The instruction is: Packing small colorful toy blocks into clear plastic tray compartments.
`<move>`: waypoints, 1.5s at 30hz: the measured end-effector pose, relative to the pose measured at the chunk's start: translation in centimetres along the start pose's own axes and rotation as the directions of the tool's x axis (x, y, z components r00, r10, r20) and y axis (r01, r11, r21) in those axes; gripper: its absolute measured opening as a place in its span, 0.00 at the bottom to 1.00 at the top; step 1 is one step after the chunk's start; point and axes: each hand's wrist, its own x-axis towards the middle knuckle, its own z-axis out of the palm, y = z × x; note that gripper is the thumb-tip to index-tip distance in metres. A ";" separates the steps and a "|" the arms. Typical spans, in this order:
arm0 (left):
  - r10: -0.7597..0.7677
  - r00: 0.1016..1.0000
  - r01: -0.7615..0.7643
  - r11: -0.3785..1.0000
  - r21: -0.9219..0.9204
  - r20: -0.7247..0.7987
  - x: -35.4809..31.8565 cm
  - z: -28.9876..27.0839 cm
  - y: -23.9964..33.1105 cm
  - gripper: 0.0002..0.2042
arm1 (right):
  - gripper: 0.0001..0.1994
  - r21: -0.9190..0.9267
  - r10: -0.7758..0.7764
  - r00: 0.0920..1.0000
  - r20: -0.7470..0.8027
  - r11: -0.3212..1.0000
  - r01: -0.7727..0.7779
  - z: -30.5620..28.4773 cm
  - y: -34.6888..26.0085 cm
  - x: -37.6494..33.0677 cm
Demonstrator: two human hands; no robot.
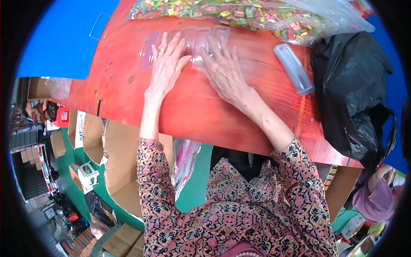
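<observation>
Several clear plastic trays [191,35], long and narrow, lie side by side on the red table [239,120]. Over the left ones rests my left hand [170,55], its fingers stretched out and spread, a ring on one finger. My right hand [221,62] lies over the trays at the right end of the row, fingers apart, also with a ring. Neither hand grips anything. Parts of the trays are hidden under my fingers. Farther right, a clear plastic container [293,69] of the same long shape lies apart from the row.
Beyond the trays spreads a large clear bag of small colourful wrapped candies [239,15]. A black plastic bag [353,85] sits at the table's right side. Blue surfaces [55,38] flank the table. An open cardboard box [122,158] stands below its front edge; another person [376,195] is at lower right.
</observation>
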 end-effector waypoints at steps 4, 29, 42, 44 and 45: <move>0.016 0.999 -0.024 0.981 -0.191 -0.038 -0.2 -1.5 3.3 0.24 | 0.28 -0.251 0.211 0.956 -0.203 0.933 -0.259 -4.8 2.4 -2.5; -0.135 0.854 0.353 -0.557 -0.751 0.502 -1.2 1.3 18.5 0.16 | 0.10 0.724 0.608 0.706 0.364 0.292 -0.625 -12.6 1.6 -8.7; -0.235 0.823 0.340 -0.526 -0.779 0.517 -3.3 1.1 17.9 0.17 | 0.09 0.723 0.456 0.732 0.506 0.240 -0.648 -12.1 1.3 -8.6; -0.241 0.821 0.341 -0.522 -0.782 0.518 -3.5 1.0 17.8 0.16 | 0.09 0.715 0.455 0.711 0.536 0.204 -0.669 -11.9 1.5 -8.8; -0.247 0.819 0.342 -0.515 -0.786 0.518 -3.6 1.0 17.8 0.16 | 0.09 0.707 0.451 0.691 0.564 0.167 -0.687 -11.8 1.7 -8.8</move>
